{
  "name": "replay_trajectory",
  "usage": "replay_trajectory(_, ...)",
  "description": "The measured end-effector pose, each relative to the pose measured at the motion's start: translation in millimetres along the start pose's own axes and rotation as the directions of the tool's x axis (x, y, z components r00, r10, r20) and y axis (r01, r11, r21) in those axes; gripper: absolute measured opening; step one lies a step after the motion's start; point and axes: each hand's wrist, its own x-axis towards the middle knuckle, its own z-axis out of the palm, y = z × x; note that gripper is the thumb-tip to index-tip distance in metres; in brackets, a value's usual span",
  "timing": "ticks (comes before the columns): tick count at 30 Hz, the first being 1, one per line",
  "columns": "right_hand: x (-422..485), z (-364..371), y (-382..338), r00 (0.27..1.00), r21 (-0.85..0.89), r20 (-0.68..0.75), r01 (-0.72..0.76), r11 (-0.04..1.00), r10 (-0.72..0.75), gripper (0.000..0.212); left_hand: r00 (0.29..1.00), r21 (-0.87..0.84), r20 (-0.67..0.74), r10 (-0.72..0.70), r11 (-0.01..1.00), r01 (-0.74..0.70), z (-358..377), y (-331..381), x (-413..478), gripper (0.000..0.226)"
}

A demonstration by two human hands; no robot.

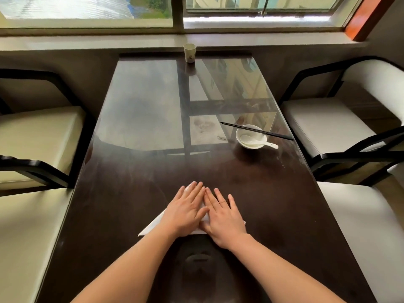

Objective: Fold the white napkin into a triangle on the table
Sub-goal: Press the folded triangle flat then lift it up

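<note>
Restaurant dining room, table [131, 193], bowl [251, 136], chopsticks [258, 130], chairs [328, 123]

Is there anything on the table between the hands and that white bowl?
No: the head view shows bare dark tabletop between the hands and the bowl.

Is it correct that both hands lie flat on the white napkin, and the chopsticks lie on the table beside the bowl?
Not quite. In the head view the chopsticks rest across the rim of the bowl, not on the table beside it. The rest holds: left hand and right hand lie flat on the white napkin.
</note>
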Motion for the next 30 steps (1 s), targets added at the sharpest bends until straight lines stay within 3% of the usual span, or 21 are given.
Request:
replay_trajectory(4, -13, 3, 15, 1.0, 0.007, -0.014, -0.012, 1.0, 0.012, 0.092, 1.0, 0.078, 0.011, 0.003, 0.997, -0.004, 6, -5, 7, 0.078)
replay_trajectory(12, -98, 12, 51, 0.992, -0.034, -0.019, -0.124, 0.992, 0.123, 0.097, 1.0, 0.071, 0.009, -0.024, 0.997, 0.023, 9, -4, 6, 0.078)
replay_trajectory(17, -101, 7, 46, 0.98, 0.03, -0.03, -0.198, 0.98, 0.199, 0.095, 0.998, 0.054, 0.043, -0.047, 0.998, 0.044, 3, -1, 7, 0.079)
replay_trajectory(21, -93, 0, 51, 0.959, 0.188, -0.037, -0.269, 0.945, 0.28, 0.086, 0.97, -0.166, -0.045, -0.239, 0.959, 0.228, -13, -6, -3, 0.08)
replay_trajectory(25, -85, -10, 56, 0.918, 0.249, -0.112, -0.344, 0.905, 0.38, 0.066, 0.865, -0.345, -0.141, -0.482, 0.843, 0.414, -16, -28, -37, 0.066)
replay_trajectory(30, -69, -17, 54, 0.898, 0.381, -0.017, -0.401, 0.833, 0.44, 0.054, 0.749, -0.398, -0.198, -0.633, 0.75, 0.529, -14, -41, -82, 0.046)
